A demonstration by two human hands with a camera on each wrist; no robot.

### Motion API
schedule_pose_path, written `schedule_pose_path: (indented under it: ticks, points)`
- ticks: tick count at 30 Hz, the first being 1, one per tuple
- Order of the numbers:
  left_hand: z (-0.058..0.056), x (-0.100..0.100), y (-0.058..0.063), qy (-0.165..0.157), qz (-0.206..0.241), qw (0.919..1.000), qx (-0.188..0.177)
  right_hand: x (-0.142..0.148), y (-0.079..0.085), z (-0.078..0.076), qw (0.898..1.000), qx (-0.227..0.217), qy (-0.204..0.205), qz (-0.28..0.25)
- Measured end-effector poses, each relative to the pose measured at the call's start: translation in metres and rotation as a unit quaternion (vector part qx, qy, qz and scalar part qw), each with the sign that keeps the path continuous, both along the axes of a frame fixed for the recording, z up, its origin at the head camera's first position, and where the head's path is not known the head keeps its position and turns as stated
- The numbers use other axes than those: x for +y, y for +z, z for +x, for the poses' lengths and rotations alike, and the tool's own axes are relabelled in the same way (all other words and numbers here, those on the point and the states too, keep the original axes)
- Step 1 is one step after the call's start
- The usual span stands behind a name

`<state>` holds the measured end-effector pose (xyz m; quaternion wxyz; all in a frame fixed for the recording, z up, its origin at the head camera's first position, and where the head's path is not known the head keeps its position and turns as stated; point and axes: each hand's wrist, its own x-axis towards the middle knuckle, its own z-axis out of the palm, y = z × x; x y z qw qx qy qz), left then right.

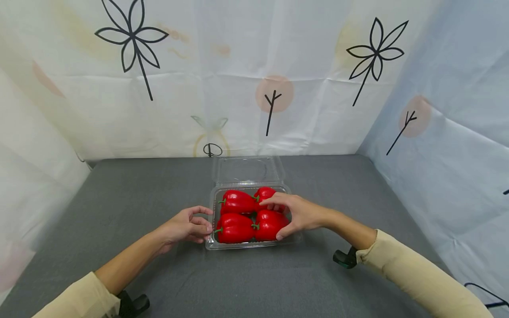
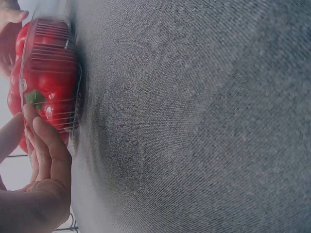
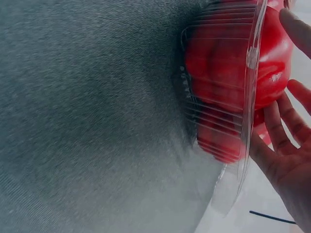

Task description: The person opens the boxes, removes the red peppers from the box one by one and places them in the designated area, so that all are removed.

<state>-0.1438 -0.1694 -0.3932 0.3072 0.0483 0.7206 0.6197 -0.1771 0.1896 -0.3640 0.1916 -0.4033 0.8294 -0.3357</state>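
Four-cornered and clear, a plastic clamshell container (image 1: 218, 246) stands on the grey table with several red bell peppers inside. The front left pepper (image 1: 235, 229) and back left pepper (image 1: 238, 201) have green stems pointing left. My left hand (image 1: 187, 226) is at the container's left side, thumb and fingertips right at the rim. Over the right side, my right hand (image 1: 300, 214) spreads across the front right pepper (image 1: 269, 226), thumb at its near side, fingers toward the far side. These fingers partly hide the back right pepper (image 1: 264, 192).
The clear lid (image 1: 248, 170) lies folded back behind the container. A grey cloth covers the table (image 1: 254, 282). White printed fabric (image 1: 318, 119) hangs behind and at both sides. Each forearm carries a black strap-on mount (image 1: 345, 258).
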Motion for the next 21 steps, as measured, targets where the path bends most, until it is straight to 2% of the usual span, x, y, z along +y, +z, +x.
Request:
schedule_pose_path:
  ticks: [6,21]
  points:
    - [0.0003,-0.0008,0.0000,-0.003,0.002,1.0000,0.000,-0.0067,-0.0020,-0.0049,1.000,0.012,0.002,0.018]
    - [0.0001,-0.0019,-0.0019,-0.007,0.011,0.9999,-0.001,-0.0080,-0.0037,-0.0051,1.000,0.014,0.006,0.010]
